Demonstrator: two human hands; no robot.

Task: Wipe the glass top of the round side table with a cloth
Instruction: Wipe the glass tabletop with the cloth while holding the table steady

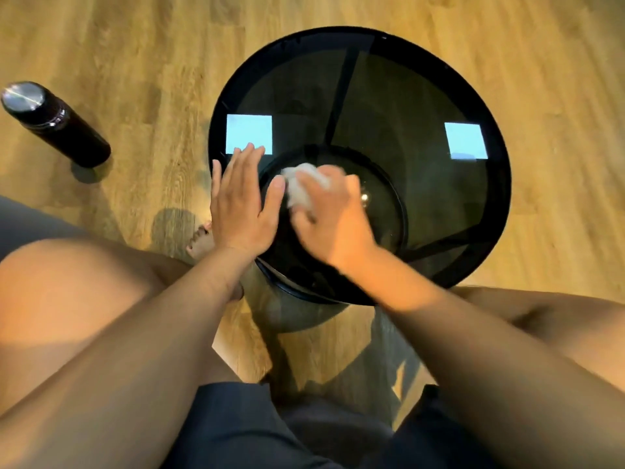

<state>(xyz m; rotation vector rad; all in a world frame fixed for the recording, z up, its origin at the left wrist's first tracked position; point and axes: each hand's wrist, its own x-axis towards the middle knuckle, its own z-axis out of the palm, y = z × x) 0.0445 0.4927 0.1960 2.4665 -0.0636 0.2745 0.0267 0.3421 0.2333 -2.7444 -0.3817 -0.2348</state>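
Right hand [333, 214] has its fingers curled tight round a crumpled white cloth [301, 184], bunched into a wad and pressed down on the glass top [422, 106] of the round side table [500, 164]. The cloth pokes out beyond the fingertips, on the near-left part of the glass. That hand and the cloth are a touch blurred, so the finer folds can't be made out.

Over to the left hand [240, 201]: flat on the glass, palm down, fingers straight and close together, thumb splayed out towards the cloth. It holds nothing. Its fingertips reach the lower edge of a bright square reflection [249, 134] on the left of the glass, and a second square reflection [466, 141] shines well apart on the right. The thumb tip sits just beside the cloth, so the two hands are very near each other.

The glass is dark and smoked inside a black rim, and through it a smaller black ring [400, 204] of the table's frame shows below, along with slanting black legs.

Off the table, a dark bottle [55, 123] with a brushed metal cap stands on the wooden floor [135, 45], well to the left. A bare foot [200, 242] shows on the floor just below the left wrist, and dark shorts [270, 428] fill the bottom of the view between bare knees.
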